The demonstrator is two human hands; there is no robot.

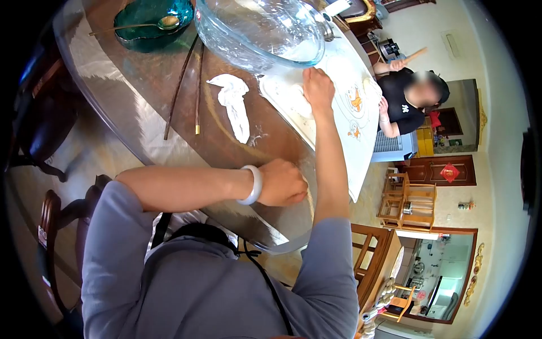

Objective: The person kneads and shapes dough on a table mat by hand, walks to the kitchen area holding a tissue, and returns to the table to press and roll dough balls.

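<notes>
My left hand (282, 183), with a pale bangle at its wrist, is curled closed over the near edge of the table. Its fingertips are hidden, so anything inside cannot be made out. Further up, my right hand (319, 89) is closed on the white printed mat (344, 144), just below the rim of a large clear glass bowl (259, 34). A whitish lump (299, 100) lies beside and partly under this hand. Whether its fingers hold anything is hidden. A crumpled white cloth or tissue (233, 107) lies on the table left of my right hand.
Two dark chopsticks (185, 90) and a teal glass bowl (141, 34) with a gold spoon (168, 22) are at the upper left of the table (152, 121). Across the mat, a person in black (403, 104) holds a wooden stick. Wooden chairs (406, 198) stand beyond.
</notes>
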